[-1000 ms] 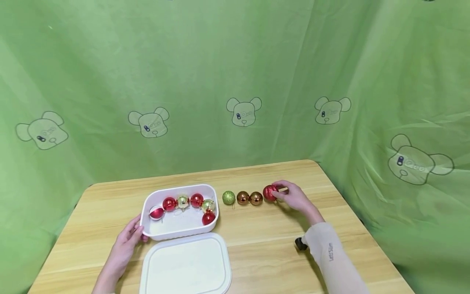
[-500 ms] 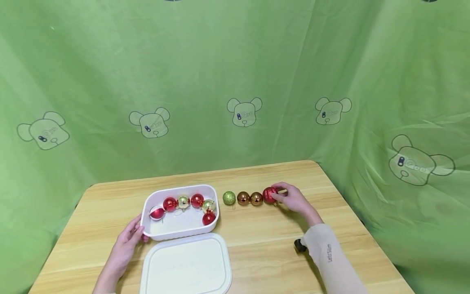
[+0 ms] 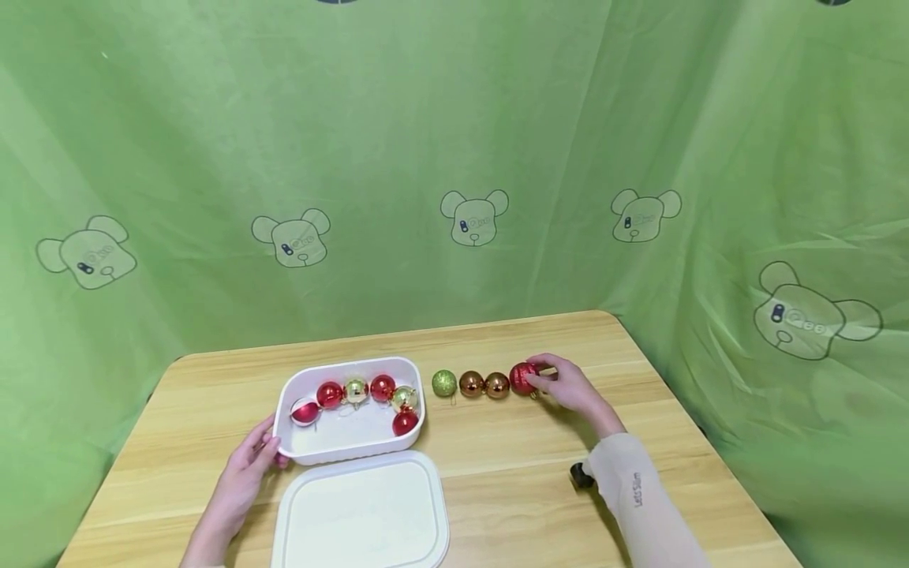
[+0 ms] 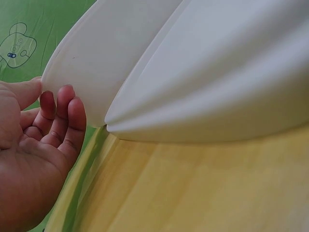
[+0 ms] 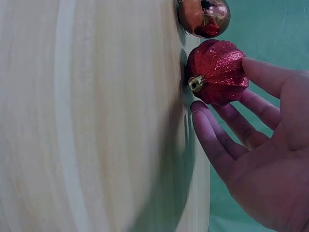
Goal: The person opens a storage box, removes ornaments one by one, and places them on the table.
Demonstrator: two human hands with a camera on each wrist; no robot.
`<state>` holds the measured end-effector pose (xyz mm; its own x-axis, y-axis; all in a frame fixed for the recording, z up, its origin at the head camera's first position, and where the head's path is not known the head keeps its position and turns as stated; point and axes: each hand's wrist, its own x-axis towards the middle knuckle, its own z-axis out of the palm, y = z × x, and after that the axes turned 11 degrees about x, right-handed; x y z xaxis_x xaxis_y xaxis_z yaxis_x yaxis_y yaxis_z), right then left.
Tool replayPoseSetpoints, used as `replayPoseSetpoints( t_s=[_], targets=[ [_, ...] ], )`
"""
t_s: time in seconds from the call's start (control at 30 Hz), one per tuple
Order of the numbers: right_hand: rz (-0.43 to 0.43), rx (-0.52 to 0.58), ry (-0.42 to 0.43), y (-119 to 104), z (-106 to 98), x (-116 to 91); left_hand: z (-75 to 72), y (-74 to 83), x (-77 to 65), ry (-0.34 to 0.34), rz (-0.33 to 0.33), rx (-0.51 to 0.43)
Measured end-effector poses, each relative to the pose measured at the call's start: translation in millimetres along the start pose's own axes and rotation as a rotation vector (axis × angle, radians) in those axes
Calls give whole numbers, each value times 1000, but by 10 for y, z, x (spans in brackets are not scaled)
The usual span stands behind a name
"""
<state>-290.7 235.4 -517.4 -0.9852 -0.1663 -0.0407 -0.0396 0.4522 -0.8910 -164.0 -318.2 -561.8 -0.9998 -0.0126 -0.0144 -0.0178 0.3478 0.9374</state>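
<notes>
A red glittery, ribbed Christmas bauble (image 3: 521, 379) sits at the right end of a row on the table. My right hand (image 3: 568, 386) pinches it between thumb and fingers; in the right wrist view its gold cap (image 5: 195, 84) points away from the palm. Beside it are two shiny brown baubles (image 3: 497, 386) and a green glittery bauble (image 3: 444, 383). My left hand (image 3: 241, 471) holds the left front corner of a white plastic box (image 3: 341, 454), thumb at the rim. Inside the box lie several baubles, including a red-and-white one (image 3: 304, 411), plain red ones (image 3: 330, 394) and gold ones (image 3: 356, 390).
A white lid (image 3: 362, 517) lies flat in front of the box. The wooden table (image 3: 511, 481) ends at a green curtain (image 3: 383, 158) behind and at the sides. A small black object (image 3: 581, 475) shows at the right sleeve's cuff.
My right hand and the red glittery bauble have shifted very slightly toward me. The left hand stays on the box, and the other baubles keep their places.
</notes>
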Motion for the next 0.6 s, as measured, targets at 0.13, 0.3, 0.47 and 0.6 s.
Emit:
replayPoseSetpoints(
  t_s=[0.13,0.3,0.47,0.6],
  targets=[
    [0,-2,-3,17,-12,-16,11,-2,8,-1,-13,-2],
    [6,-14,5,27,-15,-45,25,-3,6,-2,-28,-5],
    [13,-33,6,11,-33,-54,16,18,1,-1,-30,1],
    [14,-58,10,9,-78,-42,5,35,0,-1,-26,14]
  ],
)
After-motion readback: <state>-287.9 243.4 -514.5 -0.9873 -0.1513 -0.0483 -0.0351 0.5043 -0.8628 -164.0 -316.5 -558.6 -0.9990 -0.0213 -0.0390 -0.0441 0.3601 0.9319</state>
